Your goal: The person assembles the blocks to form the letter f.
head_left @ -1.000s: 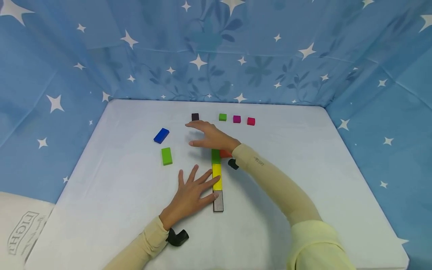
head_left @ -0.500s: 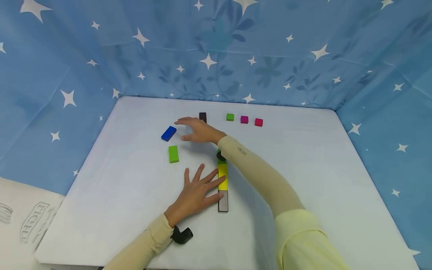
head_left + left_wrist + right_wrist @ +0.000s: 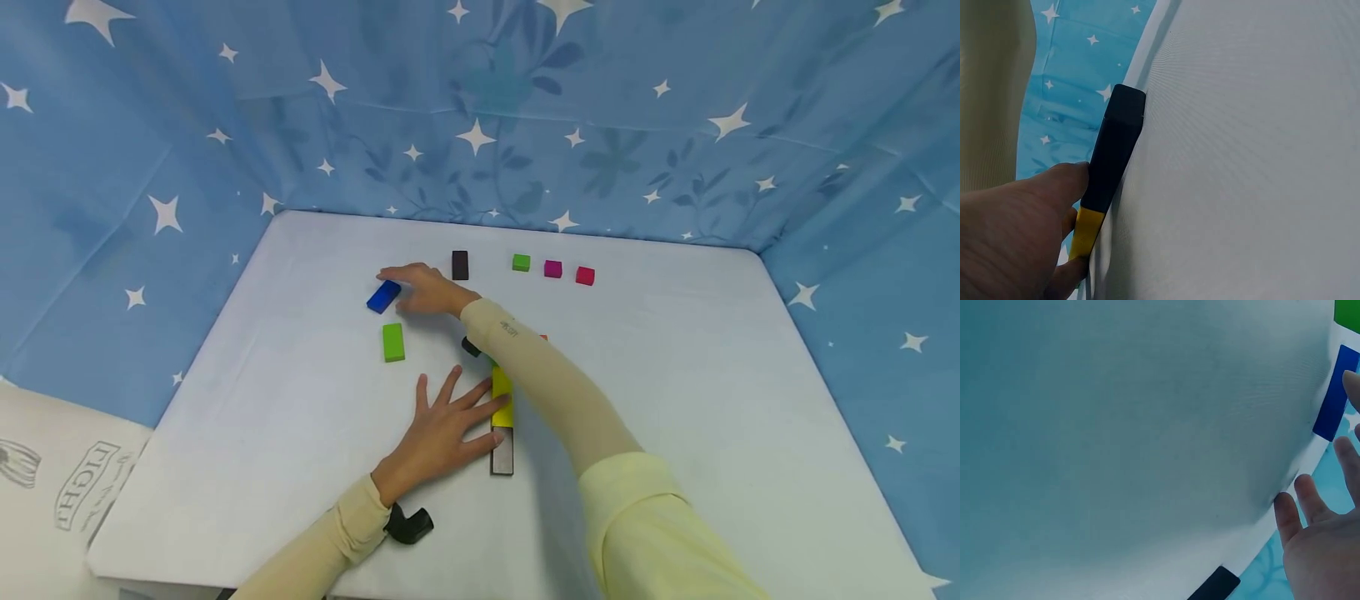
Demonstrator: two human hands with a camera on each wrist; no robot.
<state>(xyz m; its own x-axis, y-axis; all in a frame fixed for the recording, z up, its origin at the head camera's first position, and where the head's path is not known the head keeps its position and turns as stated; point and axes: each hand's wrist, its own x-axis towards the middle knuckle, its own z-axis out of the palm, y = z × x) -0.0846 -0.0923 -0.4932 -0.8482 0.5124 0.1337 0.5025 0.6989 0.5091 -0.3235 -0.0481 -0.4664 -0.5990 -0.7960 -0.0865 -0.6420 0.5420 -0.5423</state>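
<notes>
Skid risk near table's (image 3: 712, 375) far-left corner.
Right hand (image 3: 431, 292), fingers apart, may knock blue block (image 3: 384, 297) by closing off-centre; left hand (image 3: 438, 437), fingers splayed against block row (image 3: 504, 417), could skew it.

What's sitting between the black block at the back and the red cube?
The head view shows a green cube nearer the black block, then a magenta cube nearer the red cube.

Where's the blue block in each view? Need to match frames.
Head: left of centre, about mid-height, the blue block at the right hand.
Left wrist: not in it.
Right wrist: upper right, near the edge, the blue block.
Shared landmark: starry curtain, top in head, upper left in left wrist, lower right in right wrist.
</notes>
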